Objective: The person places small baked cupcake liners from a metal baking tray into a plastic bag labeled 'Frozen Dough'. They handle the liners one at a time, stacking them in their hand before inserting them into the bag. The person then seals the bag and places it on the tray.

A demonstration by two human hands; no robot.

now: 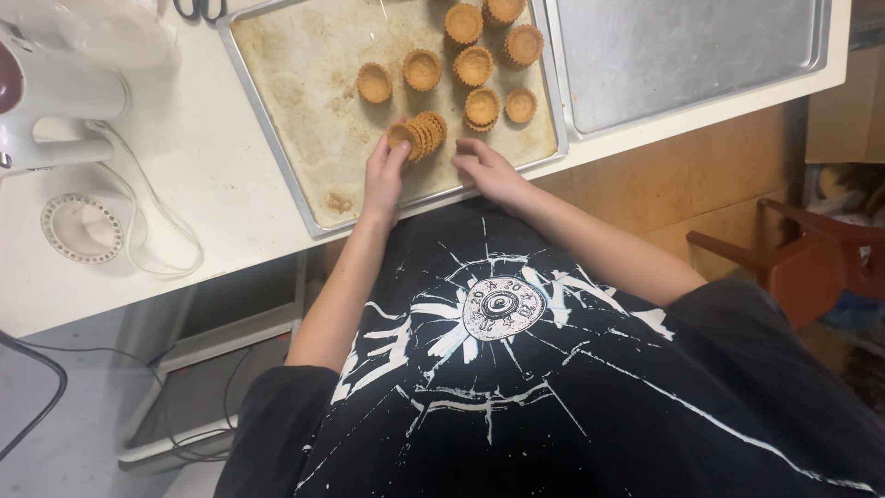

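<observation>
A worn, browned baking tray lies on the white counter with several small golden tart shells on it. My left hand grips one end of a sideways stack of tart shells near the tray's front edge. My right hand rests flat on the tray just right of that stack, fingers spread and pointing left, holding nothing. Further back stand single shells and short stacks, apart from both hands.
A second, clean metal tray lies to the right. A white mixer with its cable and a round white perforated disc sit at the left. A brown chair stands right of me, below the counter edge.
</observation>
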